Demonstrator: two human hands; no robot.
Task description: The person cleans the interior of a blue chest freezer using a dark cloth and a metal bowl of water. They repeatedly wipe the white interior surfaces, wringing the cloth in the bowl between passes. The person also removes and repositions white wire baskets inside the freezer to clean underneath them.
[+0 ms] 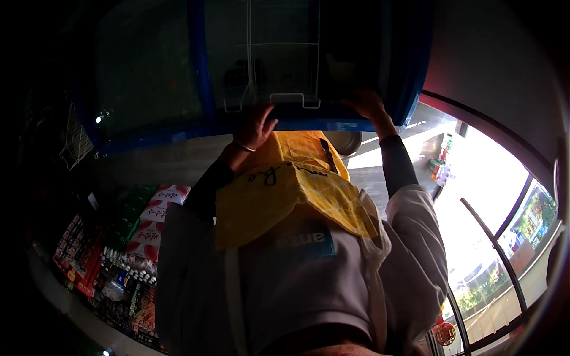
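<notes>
Before me is a chest freezer with a blue frame [200, 66], its interior very dark. A white wire basket [285, 44] hangs inside, its hooked ends by the near rim. My left hand [256, 131] is at the near rim, beside the basket's hook, with fingers apart and nothing in it. A bracelet circles that wrist. Farther right, my right hand [368, 103] reaches over the near rim by the freezer's right end. Shadow hides its fingertips, so I cannot tell whether they grip anything. A yellow apron [289, 191] hangs over my front.
Shelves of small packaged goods [129, 285] stand behind me on the left, with red-and-white cartons [156, 218] nearby. A wire rack [78, 138] is by the freezer's left end. Bright glass doors [503, 249] are on the right, and stacked packs [440, 171] stand on the floor.
</notes>
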